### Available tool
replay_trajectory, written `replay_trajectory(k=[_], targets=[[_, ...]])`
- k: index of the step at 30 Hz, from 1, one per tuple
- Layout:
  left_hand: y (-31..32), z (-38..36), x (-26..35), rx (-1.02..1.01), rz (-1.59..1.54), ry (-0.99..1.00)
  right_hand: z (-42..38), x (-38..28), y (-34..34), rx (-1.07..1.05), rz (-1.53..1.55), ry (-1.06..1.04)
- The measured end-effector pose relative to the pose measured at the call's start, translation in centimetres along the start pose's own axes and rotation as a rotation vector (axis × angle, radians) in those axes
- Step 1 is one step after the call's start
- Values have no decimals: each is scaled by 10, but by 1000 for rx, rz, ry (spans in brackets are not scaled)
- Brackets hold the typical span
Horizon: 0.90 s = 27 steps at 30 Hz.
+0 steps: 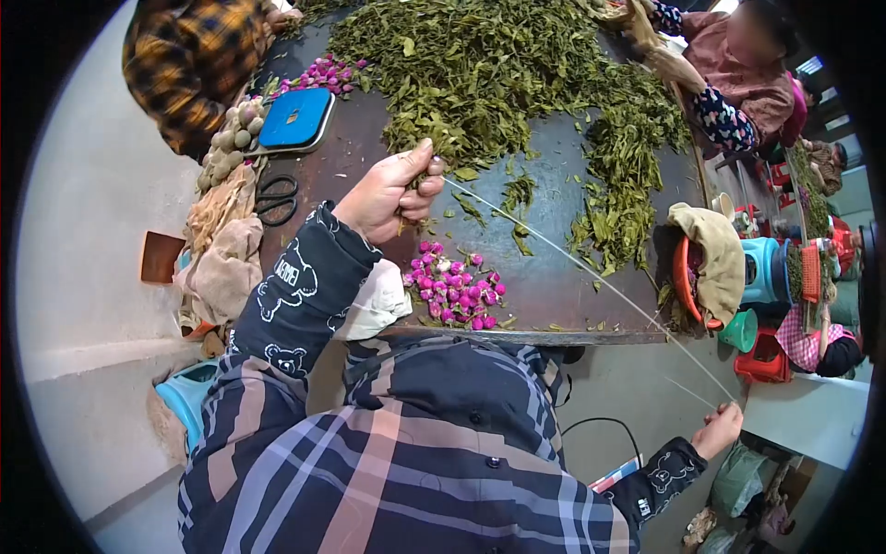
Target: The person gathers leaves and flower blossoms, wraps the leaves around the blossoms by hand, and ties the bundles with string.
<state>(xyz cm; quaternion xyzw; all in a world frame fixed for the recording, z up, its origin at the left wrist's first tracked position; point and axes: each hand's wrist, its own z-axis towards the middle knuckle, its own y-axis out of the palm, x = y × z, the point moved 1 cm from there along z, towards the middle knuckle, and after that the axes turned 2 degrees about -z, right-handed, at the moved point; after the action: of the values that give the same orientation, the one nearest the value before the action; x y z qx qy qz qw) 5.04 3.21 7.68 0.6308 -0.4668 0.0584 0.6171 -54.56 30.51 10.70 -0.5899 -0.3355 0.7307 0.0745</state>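
Observation:
A thin white thread point(554, 247) runs taut from my left hand point(395, 192) over the table to my right hand point(720, 430). My left hand is closed above the table, gripping the thread's near end; a bit of green leaf shows under its fingers, the rest hidden in the fist. Out past the table's edge at the lower right, my right hand pinches the other end, and a loose tail of thread hangs beside it. Pink flower buds point(454, 286) lie in a small pile below my left hand. Dried green leaves point(498, 78) are heaped just beyond it.
Black-handled scissors point(276, 199) and a flat blue-topped device point(297, 118) lie at the left, near cloth-like wraps and round balls point(226, 143). A cloth-covered orange basket point(685, 282) stands by the right edge. Co-workers point(752, 83) sit across the table point(360, 152) and beyond.

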Motion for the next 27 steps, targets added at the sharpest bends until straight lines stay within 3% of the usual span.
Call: replay_trajectory(k=[2,7,8,11,13,16,22,26,27], targets=[[2,7,-1,-31,-6,-19,-2,1,-7,33,-125,38],[18,15,-8,-93,156,-53,-82,-86,77,-233,-354,-567],[23,14,-10,-78,247,-27,-116,-141,101,-505,-128,-329],[34,14,-20,-27,514,55,-174,-204,177,-932,127,-359],[35,15,-28,-39,496,76,-195,-223,224,-1211,230,-331],[31,16,-34,-22,476,162,-224,-226,282,-1439,388,-107],[15,19,-39,52,375,145,-232,-231,312,-1643,163,-106],[7,28,-48,131,184,-75,-223,-268,275,-1802,159,-788],[4,30,-51,135,179,-84,-224,-275,271,-1807,157,-777]])
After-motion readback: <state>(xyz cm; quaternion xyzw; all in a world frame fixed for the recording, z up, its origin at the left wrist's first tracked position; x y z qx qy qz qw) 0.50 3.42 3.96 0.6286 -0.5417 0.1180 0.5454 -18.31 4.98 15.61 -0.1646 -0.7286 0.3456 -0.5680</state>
